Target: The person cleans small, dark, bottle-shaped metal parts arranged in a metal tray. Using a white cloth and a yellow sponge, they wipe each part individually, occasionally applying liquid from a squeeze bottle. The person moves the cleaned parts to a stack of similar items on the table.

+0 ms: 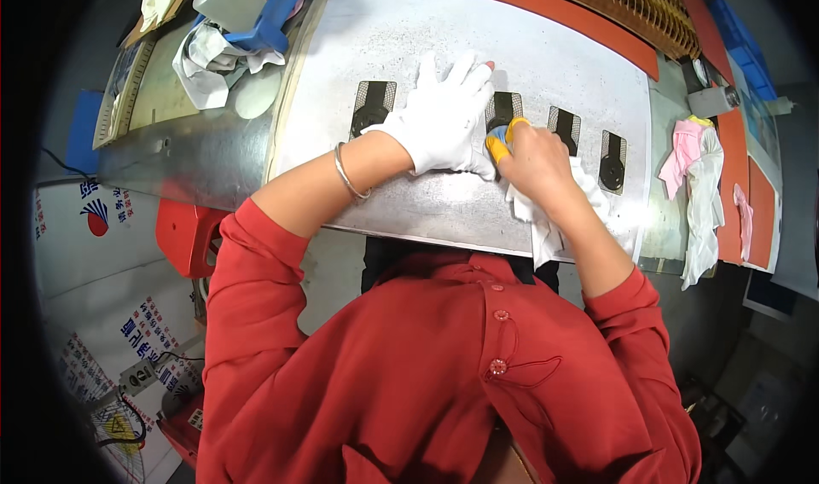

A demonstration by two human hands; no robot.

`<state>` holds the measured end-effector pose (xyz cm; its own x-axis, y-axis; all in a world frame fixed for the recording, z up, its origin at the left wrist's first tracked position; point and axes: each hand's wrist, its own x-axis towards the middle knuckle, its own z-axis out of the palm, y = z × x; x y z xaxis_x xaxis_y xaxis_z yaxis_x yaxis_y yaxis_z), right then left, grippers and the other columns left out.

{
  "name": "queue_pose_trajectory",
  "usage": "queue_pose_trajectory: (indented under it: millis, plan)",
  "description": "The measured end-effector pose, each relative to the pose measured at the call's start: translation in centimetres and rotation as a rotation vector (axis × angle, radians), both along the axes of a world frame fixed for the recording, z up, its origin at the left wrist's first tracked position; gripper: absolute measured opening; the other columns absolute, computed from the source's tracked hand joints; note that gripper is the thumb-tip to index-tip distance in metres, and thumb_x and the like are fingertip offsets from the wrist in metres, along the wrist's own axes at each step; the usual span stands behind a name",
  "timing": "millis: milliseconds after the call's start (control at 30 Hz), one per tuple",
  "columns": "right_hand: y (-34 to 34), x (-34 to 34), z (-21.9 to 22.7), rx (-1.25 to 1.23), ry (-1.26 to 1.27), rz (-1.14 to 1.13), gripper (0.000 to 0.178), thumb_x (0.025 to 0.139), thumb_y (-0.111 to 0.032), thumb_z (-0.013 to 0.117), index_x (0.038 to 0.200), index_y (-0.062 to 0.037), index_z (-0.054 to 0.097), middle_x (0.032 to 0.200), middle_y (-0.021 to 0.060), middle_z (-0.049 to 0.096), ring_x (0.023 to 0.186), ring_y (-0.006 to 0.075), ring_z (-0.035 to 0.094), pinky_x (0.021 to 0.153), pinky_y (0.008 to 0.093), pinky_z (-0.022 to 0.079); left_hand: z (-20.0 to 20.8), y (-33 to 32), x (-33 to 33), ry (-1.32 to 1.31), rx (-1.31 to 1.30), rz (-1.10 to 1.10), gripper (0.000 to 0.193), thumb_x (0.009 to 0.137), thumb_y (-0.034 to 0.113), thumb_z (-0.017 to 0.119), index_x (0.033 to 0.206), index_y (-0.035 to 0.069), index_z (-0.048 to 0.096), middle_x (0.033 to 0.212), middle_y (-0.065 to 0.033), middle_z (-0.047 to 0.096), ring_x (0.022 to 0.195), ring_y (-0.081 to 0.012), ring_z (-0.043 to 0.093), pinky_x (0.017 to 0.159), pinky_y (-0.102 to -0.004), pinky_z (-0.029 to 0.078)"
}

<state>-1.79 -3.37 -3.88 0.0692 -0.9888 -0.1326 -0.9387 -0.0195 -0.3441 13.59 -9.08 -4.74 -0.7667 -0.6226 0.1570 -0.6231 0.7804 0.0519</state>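
Observation:
My left hand (448, 113), in a white glove, lies flat with fingers spread on a grey-white speckled sheet (341, 40). One bare fingertip pokes out of the glove. My right hand (539, 162) has yellow covers on thumb and finger and is closed, its fingertips at the lower end of a black mesh-edged part (505, 104). A white cloth (546, 228) bunches out from under this hand and hangs over the table edge. Something small and blue (502, 132) shows at the fingertips. Similar black parts (612, 164) lie in a row on both sides.
Orange-red board (554, 11) and a rack of brown ribbed strips (640, 6) border the far side. At left are a blue bin (271, 23) and crumpled cloths (205, 62). Pink and white gloves (701, 177) hang at right. A red stool (183, 237) stands lower left.

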Motion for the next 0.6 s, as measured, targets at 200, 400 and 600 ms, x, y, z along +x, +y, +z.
queue_pose_trajectory:
  millis: [200,400,600]
  plan:
    - [3.0,-0.1,0.2,0.032,0.005,0.038,0.022,0.074,-0.019,0.060,0.073,0.0030,0.056,0.067,0.0243,0.059,0.066,0.0395,0.060,0.062,0.0467,0.047,1.3,-0.3,0.4,-0.089,0.093,-0.016,0.106,0.048,0.062,0.071,0.127,-0.001,0.039,0.137,-0.0186,0.029,0.130,-0.0346,0.020,0.101,-0.0576,0.019]
    - [2.4,0.2,3.6,-0.043,0.015,0.059,0.026,0.077,-0.024,0.059,0.077,0.0020,0.056,0.066,0.0230,0.060,0.066,0.0397,0.060,0.062,0.0462,0.046,1.7,-0.4,5.5,-0.022,0.153,0.112,0.101,0.053,0.058,0.071,0.130,0.003,0.035,0.137,-0.0181,0.031,0.130,-0.0338,0.022,0.105,-0.0513,0.016]
    - [-4.8,3.8,3.1,0.040,-0.018,0.037,0.030,0.077,-0.021,0.055,0.094,0.0036,0.059,0.084,0.0252,0.061,0.082,0.0376,0.060,0.074,0.0418,0.046,0.4,-0.1,8.4,0.059,0.026,0.127,0.089,0.058,0.054,0.071,0.127,0.005,0.041,0.136,-0.0164,0.034,0.129,-0.0339,0.025,0.105,-0.0496,0.017]
